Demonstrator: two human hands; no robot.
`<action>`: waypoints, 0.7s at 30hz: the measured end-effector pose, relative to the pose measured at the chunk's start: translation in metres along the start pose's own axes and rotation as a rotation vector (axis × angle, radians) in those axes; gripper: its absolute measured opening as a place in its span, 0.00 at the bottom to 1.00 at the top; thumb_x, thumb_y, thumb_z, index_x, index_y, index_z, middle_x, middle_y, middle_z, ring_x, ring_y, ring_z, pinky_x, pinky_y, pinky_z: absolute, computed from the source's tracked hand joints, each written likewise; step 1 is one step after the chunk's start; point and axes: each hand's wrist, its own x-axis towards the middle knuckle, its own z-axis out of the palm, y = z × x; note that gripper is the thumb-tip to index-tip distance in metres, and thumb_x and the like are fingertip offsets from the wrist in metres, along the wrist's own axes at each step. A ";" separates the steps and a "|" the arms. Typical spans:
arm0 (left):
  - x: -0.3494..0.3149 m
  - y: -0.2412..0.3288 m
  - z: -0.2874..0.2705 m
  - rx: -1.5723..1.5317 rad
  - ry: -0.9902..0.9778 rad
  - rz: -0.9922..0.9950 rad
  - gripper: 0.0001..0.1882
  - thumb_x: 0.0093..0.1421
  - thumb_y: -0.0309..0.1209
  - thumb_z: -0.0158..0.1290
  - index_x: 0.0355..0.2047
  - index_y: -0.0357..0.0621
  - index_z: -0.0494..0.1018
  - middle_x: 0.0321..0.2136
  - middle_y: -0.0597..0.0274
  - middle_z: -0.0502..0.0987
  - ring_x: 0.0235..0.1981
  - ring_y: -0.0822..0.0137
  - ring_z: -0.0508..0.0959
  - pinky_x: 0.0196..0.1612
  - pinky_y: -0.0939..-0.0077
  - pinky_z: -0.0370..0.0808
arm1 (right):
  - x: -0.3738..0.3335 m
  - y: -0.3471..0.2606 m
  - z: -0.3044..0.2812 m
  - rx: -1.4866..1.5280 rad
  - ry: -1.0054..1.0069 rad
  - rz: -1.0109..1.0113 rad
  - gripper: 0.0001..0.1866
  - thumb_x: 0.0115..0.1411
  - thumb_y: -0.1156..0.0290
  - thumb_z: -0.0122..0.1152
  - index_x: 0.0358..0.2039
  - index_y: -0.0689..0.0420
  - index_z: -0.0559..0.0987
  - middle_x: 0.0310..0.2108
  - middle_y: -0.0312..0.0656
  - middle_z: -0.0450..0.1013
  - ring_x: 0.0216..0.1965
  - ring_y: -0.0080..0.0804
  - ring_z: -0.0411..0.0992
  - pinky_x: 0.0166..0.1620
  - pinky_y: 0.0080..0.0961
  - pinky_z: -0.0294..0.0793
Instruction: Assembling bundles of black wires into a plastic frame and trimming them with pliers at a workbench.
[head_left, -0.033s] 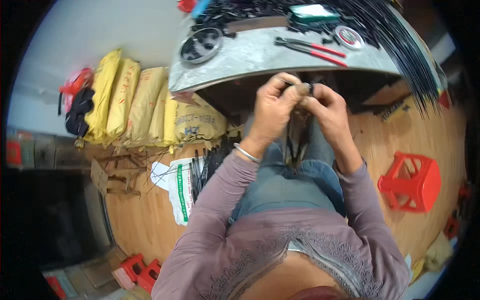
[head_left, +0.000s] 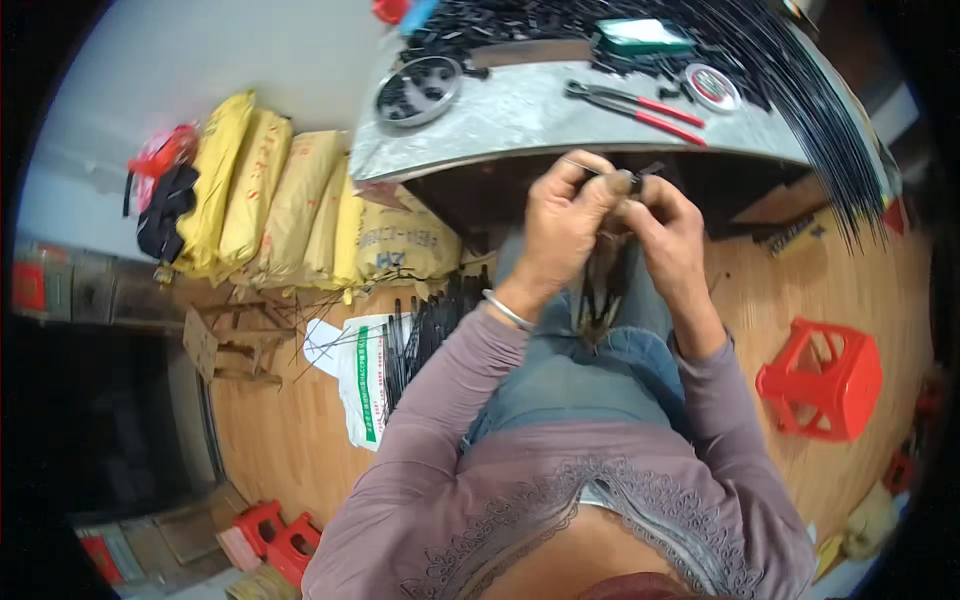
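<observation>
My left hand (head_left: 570,220) and my right hand (head_left: 668,228) meet just in front of the table's near edge, above my lap. Both are closed in a pinch around a small black piece (head_left: 637,184), mostly covered by the fingers. A thin dark rod or wire (head_left: 588,166) shows at the left fingers; its far end is hidden. Several dark strips (head_left: 597,308) lie between my legs below the hands. Beyond the hands, pliers with red handles (head_left: 640,108) rest on the grey table (head_left: 500,115).
On the table are a round dish of black pieces (head_left: 432,116), a small round tin (head_left: 712,88), a green-and-white box (head_left: 645,37) and long black rods (head_left: 825,130) overhanging the right edge. Yellow sacks (head_left: 262,190) stand left; a red stool (head_left: 845,385) stands right.
The whole view has shifted slightly rightward and down at the table. My hands keep their pinch on the small black piece, with hardly any change in finger position.
</observation>
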 end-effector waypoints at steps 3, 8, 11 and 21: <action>0.001 -0.002 0.019 -0.159 0.117 0.051 0.08 0.60 0.32 0.57 0.33 0.42 0.71 0.23 0.75 0.71 0.25 0.84 0.67 0.29 0.88 0.65 | -0.005 0.004 0.014 0.115 0.141 -0.149 0.06 0.57 0.78 0.58 0.25 0.59 0.71 0.23 0.27 0.66 0.26 0.13 0.63 0.31 0.13 0.65; 0.007 -0.016 0.021 -0.157 0.144 0.126 0.08 0.59 0.32 0.57 0.31 0.43 0.71 0.24 0.76 0.69 0.26 0.85 0.65 0.28 0.90 0.64 | -0.002 0.007 0.009 0.202 0.036 -0.018 0.04 0.62 0.73 0.57 0.33 0.60 0.74 0.27 0.27 0.68 0.28 0.12 0.62 0.31 0.12 0.64; 0.008 -0.020 0.011 0.057 0.150 0.178 0.08 0.59 0.32 0.57 0.31 0.42 0.71 0.24 0.75 0.69 0.26 0.84 0.65 0.29 0.89 0.64 | 0.002 0.004 0.005 0.137 -0.069 0.007 0.08 0.58 0.75 0.60 0.39 0.63 0.76 0.33 0.30 0.72 0.34 0.14 0.67 0.37 0.13 0.67; 0.081 0.038 -0.105 0.675 0.250 0.246 0.10 0.63 0.33 0.50 0.38 0.39 0.75 0.28 0.67 0.77 0.30 0.77 0.74 0.33 0.81 0.71 | 0.028 0.002 0.006 0.141 -0.244 0.151 0.06 0.55 0.74 0.64 0.31 0.62 0.78 0.26 0.33 0.74 0.27 0.18 0.71 0.34 0.17 0.71</action>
